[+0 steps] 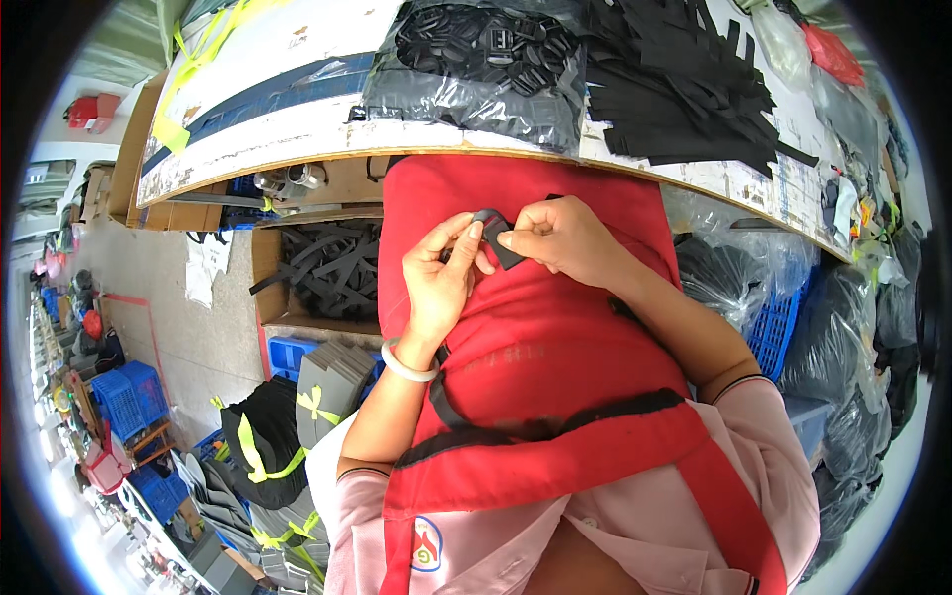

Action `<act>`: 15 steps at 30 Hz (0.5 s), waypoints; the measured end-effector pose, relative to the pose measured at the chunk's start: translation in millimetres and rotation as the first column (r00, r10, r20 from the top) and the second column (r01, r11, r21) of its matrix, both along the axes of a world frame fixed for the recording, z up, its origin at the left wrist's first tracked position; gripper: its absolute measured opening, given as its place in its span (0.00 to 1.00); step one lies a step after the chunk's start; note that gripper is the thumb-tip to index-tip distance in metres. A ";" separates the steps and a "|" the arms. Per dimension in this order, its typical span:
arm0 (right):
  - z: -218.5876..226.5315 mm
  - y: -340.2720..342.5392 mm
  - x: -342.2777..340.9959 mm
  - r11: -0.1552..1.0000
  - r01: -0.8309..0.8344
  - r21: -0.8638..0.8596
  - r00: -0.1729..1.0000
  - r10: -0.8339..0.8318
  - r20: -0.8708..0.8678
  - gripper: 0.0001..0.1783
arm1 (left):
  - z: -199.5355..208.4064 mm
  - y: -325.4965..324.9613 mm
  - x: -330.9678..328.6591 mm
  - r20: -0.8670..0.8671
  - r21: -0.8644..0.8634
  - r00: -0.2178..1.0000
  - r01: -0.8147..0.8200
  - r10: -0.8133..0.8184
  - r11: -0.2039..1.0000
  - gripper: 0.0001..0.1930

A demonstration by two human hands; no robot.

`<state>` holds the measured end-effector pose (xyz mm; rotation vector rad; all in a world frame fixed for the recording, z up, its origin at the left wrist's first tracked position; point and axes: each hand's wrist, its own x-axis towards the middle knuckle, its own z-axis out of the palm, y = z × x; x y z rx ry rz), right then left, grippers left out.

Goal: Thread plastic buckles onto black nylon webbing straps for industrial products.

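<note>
Red apron [555, 327]: worn by the seated person, spread over the lap; landmark for all places below
Black strap piece [509, 258]: held up over the upper part of the red apron, between the two hands; a greyish curved bit shows at its far end; I can't tell from here if that's a buckle
Left hand [439, 283]: over the apron's left half; thumb and fingers pinching the strap piece
Right hand [567, 241]: over the apron's upper right; thumb and forefinger pinching the same piece, other fingers curled
Bracelet [410, 365]: white, on left wrist, at the apron's left edge
Worktable [288, 45]: white top, just beyond the apron
Buckle bag [501, 45]: clear plastic, black buckles inside, beyond the apron
Strap pile [679, 89]: black, beyond the apron, to the right
Cardboard box [266, 260]: dark straps inside; left of the apron
Blue crate [778, 332]: right of the apron
</note>
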<state>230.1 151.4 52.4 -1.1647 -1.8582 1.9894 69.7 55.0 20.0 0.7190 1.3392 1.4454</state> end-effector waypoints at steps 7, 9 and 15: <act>-23.2 -1.5 -4.6 0.981 0.157 -0.114 0.961 -0.178 -0.212 0.11 | -6.3 -0.6 -3.1 0.083 0.051 0.996 0.013 -0.017 0.999 0.09; -25.7 3.0 1.7 0.896 0.007 -0.445 0.963 -0.126 -0.238 0.11 | -5.3 -1.8 -3.4 -0.013 0.034 0.999 0.040 -0.040 0.999 0.08; -39.7 11.1 -4.7 0.977 0.060 -0.205 0.954 -0.116 -0.275 0.10 | 20.7 -22.2 -30.9 0.059 -0.118 0.984 0.174 -0.168 0.978 0.07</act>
